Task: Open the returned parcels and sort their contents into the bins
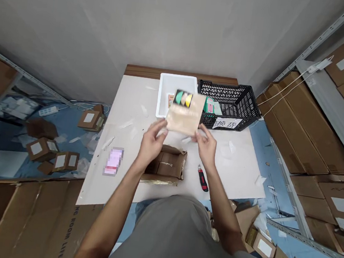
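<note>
Between my two hands a flat beige packet (186, 116) is held up over the table, slightly blurred. Its upper left carries a dark panel with green, pale and yellow round shapes. My left hand (153, 140) pinches its lower left corner, and my right hand (206, 146) grips the lower right corner. Below them, nearer to me, sits an opened cardboard box (168, 163) with its inside showing. Right of that box lies a red and black utility knife (202, 179). Behind the packet stands a white plastic bin (164, 91), partly hidden, with a small printed item inside.
A black plastic crate (249, 108) with a paper label holds green and pink packages (210, 106). On the table's (130, 141) left lies a pixelated pinkish item (113, 161). Shelves of cartons (316, 120) stand right; small boxes (42, 148) lie on the left floor.
</note>
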Available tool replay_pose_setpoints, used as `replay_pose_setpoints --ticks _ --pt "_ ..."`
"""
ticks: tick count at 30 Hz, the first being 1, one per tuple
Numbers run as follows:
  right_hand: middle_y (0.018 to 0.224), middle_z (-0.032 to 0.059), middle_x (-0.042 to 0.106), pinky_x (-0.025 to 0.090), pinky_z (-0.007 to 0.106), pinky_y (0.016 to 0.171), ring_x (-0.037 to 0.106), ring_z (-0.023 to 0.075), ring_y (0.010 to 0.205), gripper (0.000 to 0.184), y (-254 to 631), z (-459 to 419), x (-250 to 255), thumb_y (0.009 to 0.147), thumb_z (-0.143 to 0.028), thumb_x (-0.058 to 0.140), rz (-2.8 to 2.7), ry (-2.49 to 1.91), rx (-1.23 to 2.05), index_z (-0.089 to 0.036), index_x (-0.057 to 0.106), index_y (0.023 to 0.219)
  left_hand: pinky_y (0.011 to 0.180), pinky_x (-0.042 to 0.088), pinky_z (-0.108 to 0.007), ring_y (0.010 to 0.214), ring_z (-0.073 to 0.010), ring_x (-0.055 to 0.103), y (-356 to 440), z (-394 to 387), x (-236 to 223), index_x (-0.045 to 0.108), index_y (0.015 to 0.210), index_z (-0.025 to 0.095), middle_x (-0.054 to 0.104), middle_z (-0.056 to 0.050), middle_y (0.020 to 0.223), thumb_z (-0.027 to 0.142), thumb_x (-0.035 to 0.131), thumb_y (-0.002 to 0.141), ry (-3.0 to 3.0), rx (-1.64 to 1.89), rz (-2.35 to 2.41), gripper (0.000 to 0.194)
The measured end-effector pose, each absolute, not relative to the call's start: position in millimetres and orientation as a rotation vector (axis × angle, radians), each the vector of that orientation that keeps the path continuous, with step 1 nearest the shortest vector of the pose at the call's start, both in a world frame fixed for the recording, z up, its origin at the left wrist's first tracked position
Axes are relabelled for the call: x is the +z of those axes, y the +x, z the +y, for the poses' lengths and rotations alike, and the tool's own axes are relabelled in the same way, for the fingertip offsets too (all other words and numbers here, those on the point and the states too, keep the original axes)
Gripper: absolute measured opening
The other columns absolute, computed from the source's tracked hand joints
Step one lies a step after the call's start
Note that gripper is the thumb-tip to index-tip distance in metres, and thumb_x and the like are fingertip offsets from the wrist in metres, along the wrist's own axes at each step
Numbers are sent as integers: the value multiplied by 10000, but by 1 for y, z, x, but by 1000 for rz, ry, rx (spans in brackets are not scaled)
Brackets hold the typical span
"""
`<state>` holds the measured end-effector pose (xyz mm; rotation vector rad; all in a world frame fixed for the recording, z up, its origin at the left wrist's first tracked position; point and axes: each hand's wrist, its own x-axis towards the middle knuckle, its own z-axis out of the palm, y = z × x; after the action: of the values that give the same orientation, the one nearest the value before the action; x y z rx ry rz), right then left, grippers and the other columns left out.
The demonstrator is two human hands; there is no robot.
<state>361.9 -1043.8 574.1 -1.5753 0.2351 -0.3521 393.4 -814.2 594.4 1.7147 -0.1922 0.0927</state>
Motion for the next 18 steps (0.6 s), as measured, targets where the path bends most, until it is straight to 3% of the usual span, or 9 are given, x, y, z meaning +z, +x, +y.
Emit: replay_pose_setpoints --ticks 2,6,10,14,18 --pt "1565 163 728 703 383 959 816 238 1084 699 387 -1059 568 1000 -705 771 165 -1630 -435 -230 749 1512 1378 469 -551 1692 -351 499 404 -812 613 742 1503 249 580 -152 1747 614 786 1046 1677 276 -261 586" --pt "1535 183 744 658 425 1044 801 274 1150 578 397 -1108 515 1042 -596 743 279 -1921 -377 -212 756 1473 1374 479 -539 1658 -319 543 387 -801 616 748 1481 285 619 -116 1706 545 746 1092 1699 323 -238 469" --pt "1409 186 806 556 413 1187 747 319 1335 548 368 -1144 445 991 -396 805 872 -2246 139 -160 715 1478 1333 530 -562 1519 -327 678 348 -790 574 801 1358 235 742 -138 1539 515 765 1054 1749 183 -39 414" --pt "1318 252 799 590 444 1070 750 376 1260 610 328 -1142 398 892 -327 900 1117 -2241 392 -101 685 1416 1319 546 -568 1439 -324 730 318 -789 535 802 1358 217 787 -145 1461 486 751 1033 1767 51 79 424" --pt "1118 147 799 598 409 987 759 316 1106 150 300 -1127 386 1002 -265 708 1130 -2255 372 -189 722 1130 1270 592 -561 1393 -325 744 298 -793 516 817 1332 233 799 -136 1413 492 719 1033 1823 50 77 407"
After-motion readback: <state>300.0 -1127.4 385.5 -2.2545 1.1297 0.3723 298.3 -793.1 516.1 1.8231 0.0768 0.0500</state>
